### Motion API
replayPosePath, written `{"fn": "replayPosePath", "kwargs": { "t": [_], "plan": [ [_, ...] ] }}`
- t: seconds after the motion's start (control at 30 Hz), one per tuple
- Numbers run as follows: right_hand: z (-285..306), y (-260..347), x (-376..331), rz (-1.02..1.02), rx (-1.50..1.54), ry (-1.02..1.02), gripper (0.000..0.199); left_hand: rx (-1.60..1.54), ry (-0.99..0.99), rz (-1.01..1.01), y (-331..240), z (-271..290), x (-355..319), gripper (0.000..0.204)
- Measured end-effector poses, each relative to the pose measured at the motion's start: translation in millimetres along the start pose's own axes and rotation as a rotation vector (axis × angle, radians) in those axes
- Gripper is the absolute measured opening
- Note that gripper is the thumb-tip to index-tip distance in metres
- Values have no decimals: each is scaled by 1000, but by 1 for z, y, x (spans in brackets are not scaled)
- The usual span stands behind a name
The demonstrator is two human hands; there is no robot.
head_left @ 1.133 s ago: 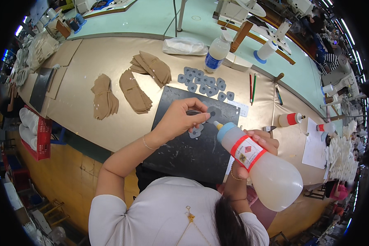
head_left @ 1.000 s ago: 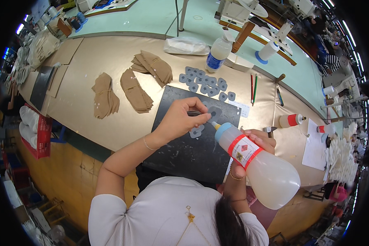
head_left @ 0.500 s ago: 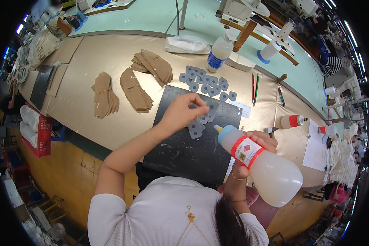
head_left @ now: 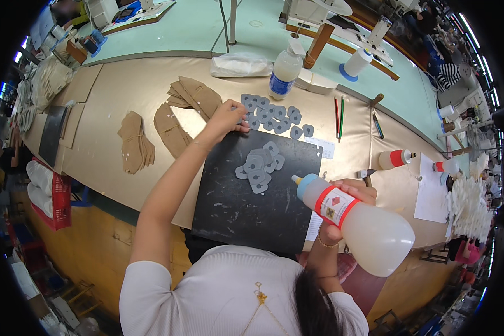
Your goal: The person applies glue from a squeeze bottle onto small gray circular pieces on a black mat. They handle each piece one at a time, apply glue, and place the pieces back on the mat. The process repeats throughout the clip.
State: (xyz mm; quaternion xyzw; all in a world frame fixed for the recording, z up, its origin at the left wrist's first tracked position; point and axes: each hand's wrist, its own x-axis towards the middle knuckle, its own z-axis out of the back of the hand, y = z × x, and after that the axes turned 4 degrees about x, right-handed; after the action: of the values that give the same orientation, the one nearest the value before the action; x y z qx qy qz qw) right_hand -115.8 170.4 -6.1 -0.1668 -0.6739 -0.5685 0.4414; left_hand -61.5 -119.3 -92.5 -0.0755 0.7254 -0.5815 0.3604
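My left hand (head_left: 228, 120) is at the far edge of the black board (head_left: 235, 218), beside a spread of small grey patches (head_left: 280, 112) with dark round centres. Its fingers close on one grey patch at the left of that spread; they partly hide it. More grey patches (head_left: 257, 171) lie overlapping in a cluster on the board. My right hand (head_left: 355, 193) grips a large translucent squeeze bottle (head_left: 378, 238) with a red-edged label. The bottle is tilted, its yellow nozzle pointing up and left toward the cluster, apart from it.
Bundles of brown cut pieces (head_left: 134, 143) lie at the left. Behind the loose patches stands a bottle with a blue label (head_left: 284, 73). Pencils (head_left: 342, 117), a brush (head_left: 365, 173) and a smaller red-labelled bottle (head_left: 395, 159) are at the right. A red basket (head_left: 61, 193) stands beyond the table's left edge.
My left hand has moved from above the cluster, away and to the left, to the loose patches, uncovering the cluster. My right hand keeps the squeeze bottle nearly in place. The view has shifted slightly.
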Motion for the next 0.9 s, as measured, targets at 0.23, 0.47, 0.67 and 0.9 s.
{"fn": "replayPosePath", "kwargs": {
  "t": [0.23,0.47,0.67,0.9],
  "plan": [
    [-13,4,6,-95,123,55,80,-124,184,63,1,21,-63,30],
    [-18,7,8,-56,83,52,80,-45,252,11,-15,-13,-112,19],
    [-20,11,7,-91,85,18,80,-133,282,-82,-25,-37,-135,16],
    [-23,15,7,-121,75,25,79,33,205,-130,-32,-44,-148,21]
  ]
}}
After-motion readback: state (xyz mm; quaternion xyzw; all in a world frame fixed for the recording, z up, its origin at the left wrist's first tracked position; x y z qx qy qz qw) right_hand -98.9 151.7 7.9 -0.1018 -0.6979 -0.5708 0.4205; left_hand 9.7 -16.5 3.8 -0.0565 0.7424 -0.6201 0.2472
